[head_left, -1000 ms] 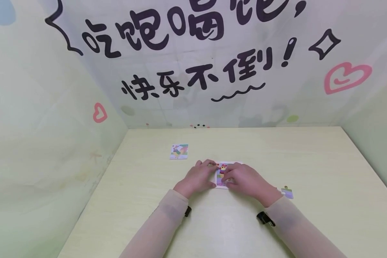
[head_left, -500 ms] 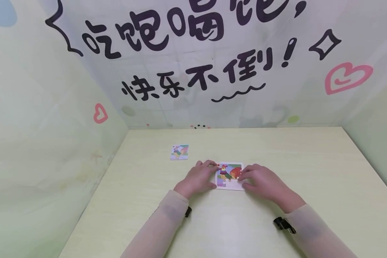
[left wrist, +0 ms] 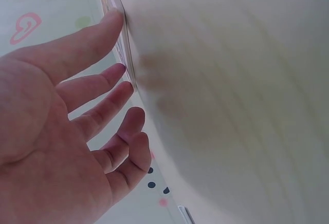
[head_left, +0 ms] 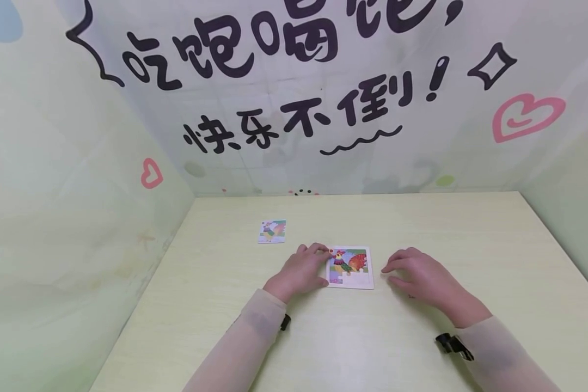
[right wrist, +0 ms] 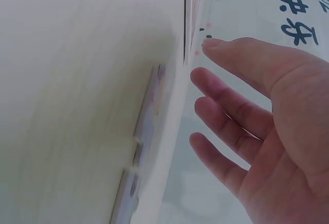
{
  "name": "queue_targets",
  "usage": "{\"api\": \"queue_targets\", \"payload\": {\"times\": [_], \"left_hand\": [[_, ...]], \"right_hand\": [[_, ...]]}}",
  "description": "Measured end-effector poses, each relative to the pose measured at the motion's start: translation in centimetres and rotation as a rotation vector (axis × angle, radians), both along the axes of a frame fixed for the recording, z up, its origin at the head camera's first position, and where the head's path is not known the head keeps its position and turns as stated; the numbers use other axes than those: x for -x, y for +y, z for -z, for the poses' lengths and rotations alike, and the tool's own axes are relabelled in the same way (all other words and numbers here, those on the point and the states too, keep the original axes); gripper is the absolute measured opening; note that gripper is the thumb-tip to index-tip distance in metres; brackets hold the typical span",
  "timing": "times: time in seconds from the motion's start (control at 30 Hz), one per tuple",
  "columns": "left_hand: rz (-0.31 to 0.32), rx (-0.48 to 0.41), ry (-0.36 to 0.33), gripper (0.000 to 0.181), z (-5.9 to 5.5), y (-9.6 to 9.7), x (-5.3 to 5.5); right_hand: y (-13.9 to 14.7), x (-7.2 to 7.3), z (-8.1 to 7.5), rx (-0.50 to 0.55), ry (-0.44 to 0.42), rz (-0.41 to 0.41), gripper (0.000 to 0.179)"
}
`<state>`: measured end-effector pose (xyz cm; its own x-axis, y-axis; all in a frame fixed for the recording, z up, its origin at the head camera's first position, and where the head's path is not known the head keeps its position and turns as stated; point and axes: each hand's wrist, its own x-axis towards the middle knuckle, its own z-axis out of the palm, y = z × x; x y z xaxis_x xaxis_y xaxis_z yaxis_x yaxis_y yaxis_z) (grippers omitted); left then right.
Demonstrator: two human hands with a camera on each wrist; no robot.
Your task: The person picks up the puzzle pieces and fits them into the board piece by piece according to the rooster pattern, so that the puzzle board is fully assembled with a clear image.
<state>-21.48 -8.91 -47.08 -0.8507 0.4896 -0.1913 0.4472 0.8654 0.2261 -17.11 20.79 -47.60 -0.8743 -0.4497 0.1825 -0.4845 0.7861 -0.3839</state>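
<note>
A square jigsaw puzzle (head_left: 356, 280) with a white-edged board lies mid-table, showing a rooster with a bare white part at its lower right. My left hand (head_left: 299, 272) touches its left side, thumb at the near corner and fingertips farther up. In the left wrist view the thumb (left wrist: 90, 44) and two fingers reach the board's edge (left wrist: 122, 39), fairly straight. To the right of the board, my right hand (head_left: 421, 277) hovers with loosely bent fingers, holding nothing. Loose puzzle pieces (right wrist: 146, 121) lie below it in the right wrist view; the hand mostly hides them in the head view.
A small rooster picture card (head_left: 271, 231) lies on the pale wooden table (head_left: 215, 261), left of and beyond the puzzle. A printed cloth backdrop (head_left: 255, 174) rises along the table's back and sides.
My right hand has drawn back rightward from over the puzzle to beside it, uncovering the rooster picture. My left hand has stayed at the board's left edge.
</note>
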Motion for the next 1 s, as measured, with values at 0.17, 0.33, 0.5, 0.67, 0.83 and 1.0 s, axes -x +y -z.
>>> {"api": "queue_targets", "payload": {"times": [0.17, 0.33, 0.5, 0.67, 0.83, 1.0], "left_hand": [[-0.003, -0.006, 0.001, 0.07, 0.1, -0.1, 0.0], [-0.005, -0.011, 0.001, 0.07, 0.2, 0.0, 0.1], [-0.005, -0.011, -0.001, 0.071, 0.2, 0.0, 0.2], [-0.003, -0.016, -0.007, 0.071, 0.1, 0.0, 0.1], [-0.005, -0.024, -0.011, 0.07, -0.1, 0.0, 0.1], [-0.004, -0.036, -0.018, 0.071, 0.1, -0.2, 0.2]], "right_hand": [[1.0, -0.3, -0.3, 0.01, -0.009, 0.024, 0.017], [1.9, -0.3, -0.3, 0.004, -0.039, 0.047, 0.017], [2.6, -0.5, 0.0, 0.0, -0.071, 0.059, 0.017], [3.7, -0.9, 0.0, -0.017, -0.083, 0.051, 0.017], [4.4, -1.3, -0.2, -0.023, -0.072, 0.02, 0.021], [4.8, -1.7, -0.2, -0.022, -0.068, -0.001, 0.023]]}}
